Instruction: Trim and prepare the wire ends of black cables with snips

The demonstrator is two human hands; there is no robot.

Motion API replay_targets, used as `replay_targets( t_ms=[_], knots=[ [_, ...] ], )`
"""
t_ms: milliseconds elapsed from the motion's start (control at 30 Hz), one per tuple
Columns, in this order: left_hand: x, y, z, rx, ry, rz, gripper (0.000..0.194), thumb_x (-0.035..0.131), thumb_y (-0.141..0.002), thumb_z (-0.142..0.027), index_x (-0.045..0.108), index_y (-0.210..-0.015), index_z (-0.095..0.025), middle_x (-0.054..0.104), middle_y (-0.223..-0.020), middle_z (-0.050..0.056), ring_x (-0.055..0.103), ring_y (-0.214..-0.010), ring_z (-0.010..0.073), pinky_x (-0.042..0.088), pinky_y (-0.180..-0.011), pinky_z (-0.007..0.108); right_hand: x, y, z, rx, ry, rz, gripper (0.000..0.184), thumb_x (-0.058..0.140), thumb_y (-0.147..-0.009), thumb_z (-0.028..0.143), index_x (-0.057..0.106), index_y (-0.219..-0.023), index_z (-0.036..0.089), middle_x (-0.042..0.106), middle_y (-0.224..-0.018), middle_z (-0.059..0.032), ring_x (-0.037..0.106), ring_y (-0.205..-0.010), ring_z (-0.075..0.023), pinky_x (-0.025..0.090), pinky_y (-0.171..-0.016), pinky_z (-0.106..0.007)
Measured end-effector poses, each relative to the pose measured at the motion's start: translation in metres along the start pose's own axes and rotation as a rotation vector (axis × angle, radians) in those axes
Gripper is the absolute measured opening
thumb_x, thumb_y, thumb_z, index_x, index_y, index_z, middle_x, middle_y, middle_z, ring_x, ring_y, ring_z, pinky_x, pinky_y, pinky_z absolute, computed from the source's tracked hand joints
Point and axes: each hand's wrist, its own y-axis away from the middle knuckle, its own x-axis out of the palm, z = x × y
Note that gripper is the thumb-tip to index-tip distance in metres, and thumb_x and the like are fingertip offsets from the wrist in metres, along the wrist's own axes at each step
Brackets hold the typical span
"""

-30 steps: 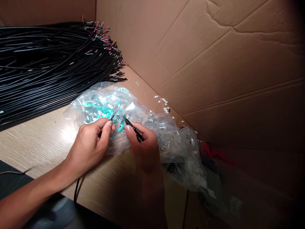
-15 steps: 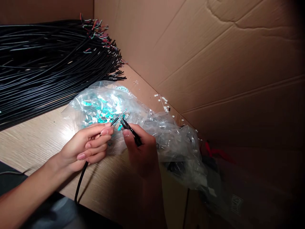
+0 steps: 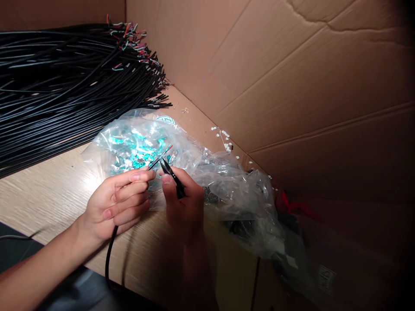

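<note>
The left grip (image 3: 116,203) pinches a black cable (image 3: 110,255), its bared end just beside the right grip (image 3: 183,207), which is clenched on small black snips (image 3: 173,179). A clear plastic bag (image 3: 136,147) lies just beyond both grips on the counter (image 3: 48,194).

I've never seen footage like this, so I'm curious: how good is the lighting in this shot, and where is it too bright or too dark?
In the head view, glare whitens the wooden tabletop beside the left hand and glints off the clear plastic bag; the right hand sits in shadow, and the cardboard at lower right fades into darkness.
</note>
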Motion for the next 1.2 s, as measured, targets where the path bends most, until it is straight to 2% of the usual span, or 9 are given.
replay_targets(
  t_ms=[233, 400, 600, 700, 867, 1033, 1200],
  knots=[
    [-0.001, 0.0, 0.0, -0.014, -0.121, 0.043, 0.051, 0.022, -0.111, -0.017, 0.063, -0.082, -0.013, 0.025, -0.043, -0.012, 0.002, -0.026, 0.0042, 0.007, -0.025, 0.019, 0.003, 0.0, 0.001, 0.016, -0.062, 0.026, 0.025, 0.056, -0.106, 0.036, 0.065, -0.09, 0.019, 0.054, -0.079, 0.0014, 0.047, -0.073, -0.0131, 0.041, -0.068, -0.026],
    [0.001, 0.001, 0.002, -0.025, -0.079, 0.087, 0.053, 0.019, -0.111, -0.016, 0.064, -0.084, -0.012, 0.023, -0.042, -0.012, 0.004, -0.026, 0.004, 0.011, -0.025, 0.015, 0.004, -0.001, 0.0, 0.012, -0.106, 0.034, 0.026, 0.056, -0.106, 0.037, 0.066, -0.09, 0.019, 0.055, -0.08, 0.0013, 0.048, -0.074, -0.0134, 0.041, -0.07, -0.027],
    [0.001, 0.0, 0.004, -0.009, -0.024, 0.108, 0.05, 0.02, -0.11, -0.015, 0.063, -0.084, -0.011, 0.023, -0.041, -0.012, 0.003, -0.026, 0.0037, 0.009, -0.024, 0.015, 0.006, 0.0, -0.001, 0.015, -0.137, 0.014, 0.026, 0.058, -0.105, 0.035, 0.063, -0.085, 0.019, 0.049, -0.076, 0.0027, 0.044, -0.071, -0.0123, 0.038, -0.065, -0.026],
    [0.0, 0.0, 0.002, -0.011, -0.037, 0.108, 0.05, 0.02, -0.11, -0.015, 0.062, -0.083, -0.012, 0.023, -0.041, -0.012, 0.004, -0.025, 0.0045, 0.009, -0.024, 0.016, 0.004, -0.002, -0.001, 0.024, -0.115, 0.021, 0.026, 0.058, -0.105, 0.035, 0.066, -0.087, 0.019, 0.053, -0.077, 0.0022, 0.046, -0.071, -0.0127, 0.039, -0.065, -0.026],
    [-0.001, 0.0, 0.0, -0.018, -0.058, 0.067, 0.045, 0.024, -0.11, -0.016, 0.059, -0.082, -0.014, 0.022, -0.04, -0.012, 0.002, -0.024, 0.0047, 0.006, -0.023, 0.017, -0.005, -0.008, -0.003, 0.055, -0.11, 0.101, 0.026, 0.059, -0.104, 0.037, 0.073, -0.093, 0.018, 0.062, -0.08, 0.0004, 0.052, -0.075, -0.0141, 0.043, -0.069, -0.027],
    [-0.002, 0.0, 0.001, -0.013, -0.034, 0.001, 0.044, 0.025, -0.11, -0.015, 0.055, -0.078, -0.016, 0.018, -0.042, -0.013, -0.001, -0.025, 0.0045, 0.0, -0.022, 0.017, -0.014, -0.014, -0.001, 0.133, -0.046, 0.169, 0.032, 0.059, -0.102, 0.04, 0.071, -0.081, 0.018, 0.052, -0.069, 0.0021, 0.044, -0.066, -0.0131, 0.036, -0.061, -0.028],
    [-0.004, -0.003, 0.002, 0.016, -0.036, -0.098, 0.041, 0.025, -0.109, -0.013, 0.049, -0.077, -0.018, 0.016, -0.041, -0.014, 0.003, -0.025, 0.0038, 0.005, -0.026, 0.014, -0.016, -0.02, 0.006, 0.188, 0.051, 0.193, 0.037, 0.056, -0.1, 0.04, 0.065, -0.071, 0.019, 0.052, -0.067, 0.0014, 0.045, -0.066, -0.0137, 0.036, -0.061, -0.028]
  ],
)
